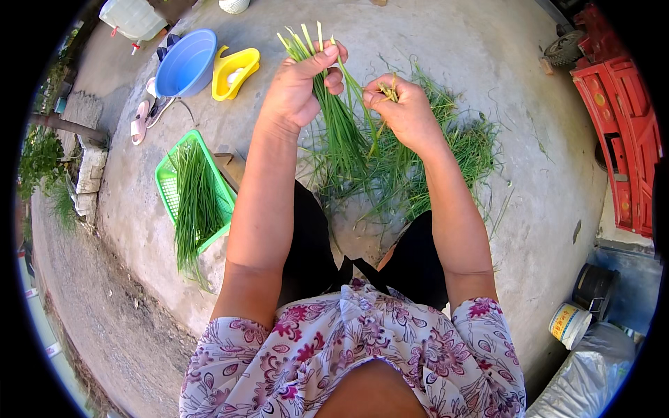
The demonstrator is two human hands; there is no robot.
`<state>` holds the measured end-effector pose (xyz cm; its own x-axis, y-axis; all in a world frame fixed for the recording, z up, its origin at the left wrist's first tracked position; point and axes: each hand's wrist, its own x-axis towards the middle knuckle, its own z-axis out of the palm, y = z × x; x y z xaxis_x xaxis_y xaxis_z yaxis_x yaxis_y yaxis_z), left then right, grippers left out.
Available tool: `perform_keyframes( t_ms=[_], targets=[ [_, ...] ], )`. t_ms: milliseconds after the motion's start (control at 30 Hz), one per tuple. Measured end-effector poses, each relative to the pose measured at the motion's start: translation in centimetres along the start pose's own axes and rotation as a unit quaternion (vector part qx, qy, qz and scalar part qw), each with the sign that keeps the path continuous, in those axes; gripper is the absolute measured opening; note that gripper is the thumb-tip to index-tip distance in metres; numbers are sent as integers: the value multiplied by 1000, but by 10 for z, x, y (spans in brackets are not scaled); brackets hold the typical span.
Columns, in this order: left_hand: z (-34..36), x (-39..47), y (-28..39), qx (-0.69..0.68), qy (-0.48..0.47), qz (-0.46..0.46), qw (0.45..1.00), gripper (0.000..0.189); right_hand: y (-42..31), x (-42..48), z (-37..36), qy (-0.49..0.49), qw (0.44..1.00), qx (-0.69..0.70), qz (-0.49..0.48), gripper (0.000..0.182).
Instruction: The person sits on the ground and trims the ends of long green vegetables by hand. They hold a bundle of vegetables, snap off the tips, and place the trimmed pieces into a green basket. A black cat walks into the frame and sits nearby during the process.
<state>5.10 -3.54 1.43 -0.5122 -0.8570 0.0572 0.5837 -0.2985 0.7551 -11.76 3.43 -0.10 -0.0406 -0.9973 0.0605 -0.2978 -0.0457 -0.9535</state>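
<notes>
My left hand (308,78) grips a bunch of green chives (339,125), pale cut ends up and leaves hanging down. One stalk stands apart from the bunch, leaning toward the other hand. In my right hand (400,107), pinched between thumb and fingers, are some yellowed, withered leaf bits (388,92). Below both hands a loose heap of chives and grassy scraps (460,151) spreads over the concrete floor. To the left, a green plastic basket (166,180) holds a pile of long chives (196,204), their tips drooping over its near edge.
Beyond the basket are a blue basin (185,65), a yellow plastic container (225,78) and pink slippers (139,123). A translucent water tank (133,20) stands far left. Red metal panels (622,136), a white bucket (571,325) and a black bucket (594,291) line the right.
</notes>
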Motion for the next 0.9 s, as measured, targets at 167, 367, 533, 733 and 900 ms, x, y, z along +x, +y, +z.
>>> perform_keyframes(
  t_ms=[167,367,533,733,900],
  targets=[
    [5,-2,-5,270,16,-4,963,16,-2,-1,-1,56,997,-57,-25,20],
    [10,-4,-6,347,33,34,937,8,-4,1,-14,62,995,-83,-1,14],
    [11,-5,-6,398,54,32,915,8,-2,2,-20,83,990,-106,-31,15],
    [-5,-2,1,375,66,53,923,10,11,7,-32,105,986,-128,-5,16],
    [-23,-1,16,40,12,65,997,6,21,11,-39,137,985,-99,24,14]
  ],
)
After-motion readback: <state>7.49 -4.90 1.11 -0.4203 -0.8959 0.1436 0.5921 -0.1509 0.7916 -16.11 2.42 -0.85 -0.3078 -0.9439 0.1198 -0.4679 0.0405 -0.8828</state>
